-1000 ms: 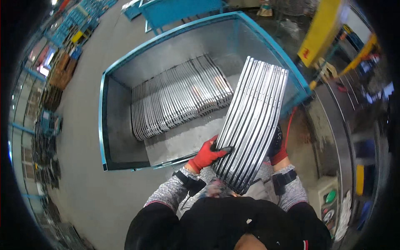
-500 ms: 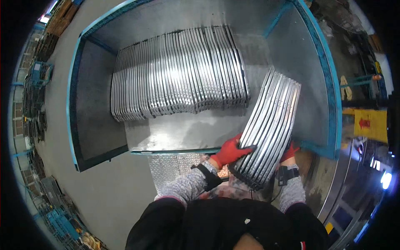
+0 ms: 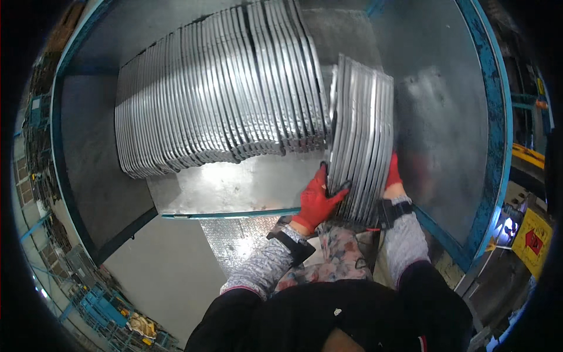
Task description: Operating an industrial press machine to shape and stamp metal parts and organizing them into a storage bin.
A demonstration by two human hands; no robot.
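Note:
A bundle of long silvery metal strips point(image 3: 360, 126) is held between my hands inside the bin's right part. My left hand point(image 3: 319, 200), in a red glove with dark fingertips, grips the bundle's near left side, thumb across the strips. On the opposite side, my right hand point(image 3: 393, 173), also red-gloved, presses against the bundle; its fingers are mostly hidden behind the metal. Close to the left of the bundle stands a long row of similar curved metal strips point(image 3: 217, 88), packed on edge. The bundle's far end lies beside the row's right end.
A large grey metal bin with a blue frame point(image 3: 495, 117) surrounds the strips; its low front edge point(image 3: 234, 215) runs before me. Below that edge lies a patterned metal plate point(image 3: 234, 240). A yellow sign point(image 3: 532, 242) stands at the right, and blue racks point(image 3: 102, 305) at the lower left.
Both hands have carried the bundle forward and left, deeper into the bin and nearer the row. It now stands straighter. The view has moved closer over the bin.

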